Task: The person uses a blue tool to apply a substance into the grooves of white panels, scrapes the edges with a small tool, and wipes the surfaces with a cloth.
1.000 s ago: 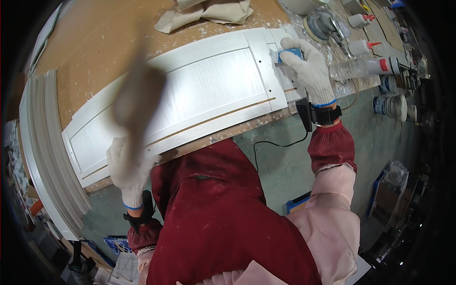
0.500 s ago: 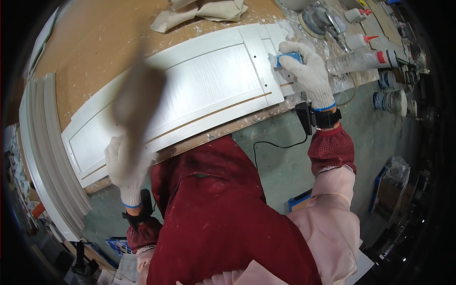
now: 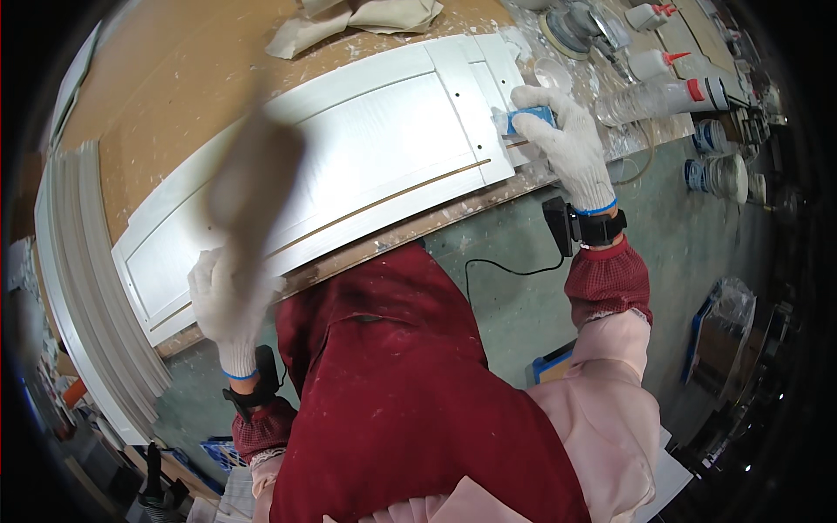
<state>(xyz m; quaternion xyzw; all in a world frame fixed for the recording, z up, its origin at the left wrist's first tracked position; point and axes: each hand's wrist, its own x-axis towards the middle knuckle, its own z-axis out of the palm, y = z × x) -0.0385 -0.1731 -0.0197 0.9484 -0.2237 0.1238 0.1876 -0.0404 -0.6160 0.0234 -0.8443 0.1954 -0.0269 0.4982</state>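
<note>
A long white panel door (image 3: 366, 131) with a framed face lies across the bench, and the end of another white panel (image 3: 490, 65) shows beyond its right end. My right hand (image 3: 571, 144), in a white knit glove, is closed on a small blue block (image 3: 532, 114) at that right end. My left hand (image 3: 225, 305), gloved too, rests over the near edge of the door at its left end, thumb apart from the fingers. A blurred brown shape (image 3: 253, 174) close to the camera hides part of the left hand and the door.
At the right end of the bench (image 3: 170, 113) are a round sander (image 3: 571, 30), white glue bottles (image 3: 658, 63) with red tips and a clear bottle (image 3: 641, 102). Crumpled beige sheets (image 3: 357, 17) lie at the back. Long pale mouldings (image 3: 91, 261) stand at left. A black cable (image 3: 510, 270) hangs from my right wrist.
My right hand has moved the blue block slightly right and nearer me relative to the door. My left hand stays at nearly the same place. The view has shifted a little.
</note>
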